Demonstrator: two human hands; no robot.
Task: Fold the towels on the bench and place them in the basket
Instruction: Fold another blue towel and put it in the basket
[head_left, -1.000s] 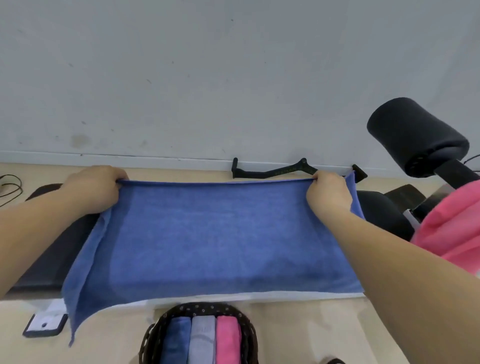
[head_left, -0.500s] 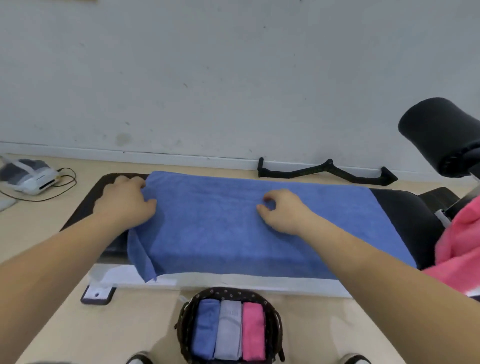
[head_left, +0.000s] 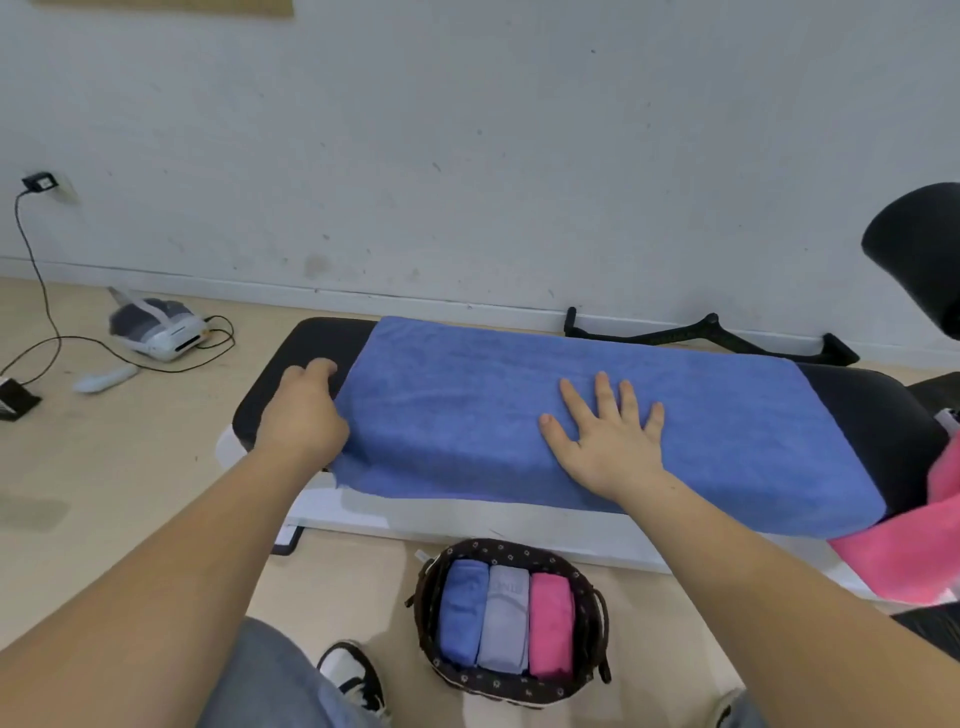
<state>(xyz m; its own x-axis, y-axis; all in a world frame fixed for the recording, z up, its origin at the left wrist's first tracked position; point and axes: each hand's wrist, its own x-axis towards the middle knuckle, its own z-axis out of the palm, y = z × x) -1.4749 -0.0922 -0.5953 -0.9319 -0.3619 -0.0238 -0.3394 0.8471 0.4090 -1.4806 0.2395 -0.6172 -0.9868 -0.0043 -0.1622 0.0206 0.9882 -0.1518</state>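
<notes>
Currently pressing the right hand (head_left: 605, 436), fingers spread, flat on the middle of the blue towel (head_left: 467, 395), laid out across the black bench (head_left: 311, 343). Left hand (head_left: 304, 415) curled at the towel's left edge; cannot tell whether pinching cloth. Near the bench, on the floor, basket (head_left: 519, 548) with three folded towels (head_left: 503, 618) side by side: blue, grey, pink. At far right, loose pink towel (head_left: 914, 545).

Grey jeans (head_left: 270, 683), black-and-white sneaker (head_left: 355, 674)
</notes>
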